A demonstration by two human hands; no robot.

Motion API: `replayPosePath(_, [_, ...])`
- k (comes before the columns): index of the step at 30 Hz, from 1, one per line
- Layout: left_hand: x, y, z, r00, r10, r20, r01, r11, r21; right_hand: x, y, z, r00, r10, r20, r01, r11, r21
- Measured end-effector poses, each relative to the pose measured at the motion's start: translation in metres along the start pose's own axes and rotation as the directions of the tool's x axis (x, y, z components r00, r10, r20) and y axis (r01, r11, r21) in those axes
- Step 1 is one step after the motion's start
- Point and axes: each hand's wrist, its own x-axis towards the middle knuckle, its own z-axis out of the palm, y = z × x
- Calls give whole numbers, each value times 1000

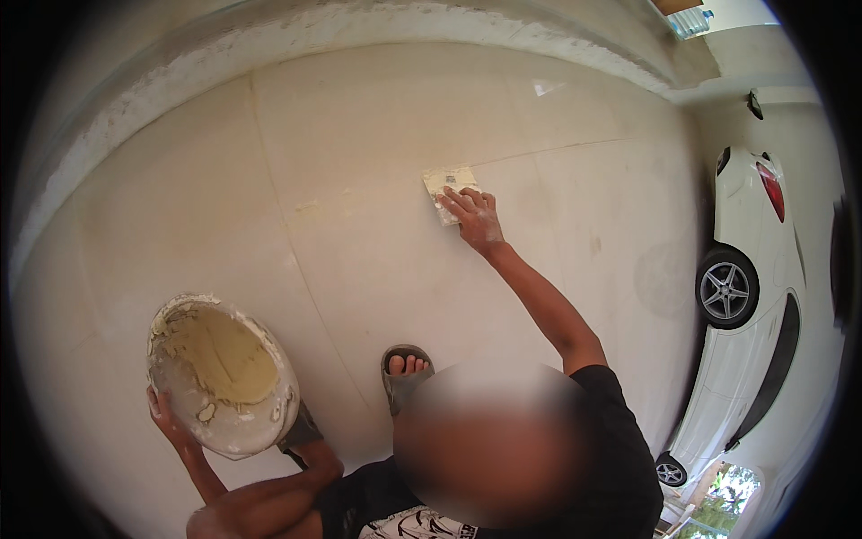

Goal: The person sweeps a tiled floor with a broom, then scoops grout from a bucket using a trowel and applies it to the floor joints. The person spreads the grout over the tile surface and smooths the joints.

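My right hand (476,220) reaches out across the pale tiled floor (359,180) and presses a flat putty scraper (447,187), smeared with cream filler, onto a tile joint line. My left hand (167,419) grips the lower edge of a round white bowl (269,422), which is crusted with dried filler. The bowl is held tilted above the floor at the lower left and has yellowish putty (220,355) inside. A foot in a grey sandal (406,373) rests on the tiles between the two arms.
A rough plastered kerb or wall base (359,27) runs along the far edge of the tiles. A white car (754,296) is parked at the right, close to the tiled area. Thin joint lines (269,171) cross the floor.
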Motion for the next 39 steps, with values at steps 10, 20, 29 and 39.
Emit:
replayPosePath(10, [2, -8, -8, 998, 33, 61, -32, 999, -13, -12, 29, -2, 999, 28, 36, -28, 1000, 9])
replayPosePath(20, [29, -2, -3, 912, 136, 388, -223, 956, 190, 18, 43, -102, 823, 517, 237, -564, 691, 452])
replayPosePath(29, [87, 9, 75, 735, 96, 671, -317, 924, 215, -37, 41, -152, 657, 661, 361, -727, 431, 534])
replayPosePath(39, [101, 40, 84, 761, 23, 648, -466, 715, 521, -127, 36, -64, 908, 407, 97, -416, 902, 113])
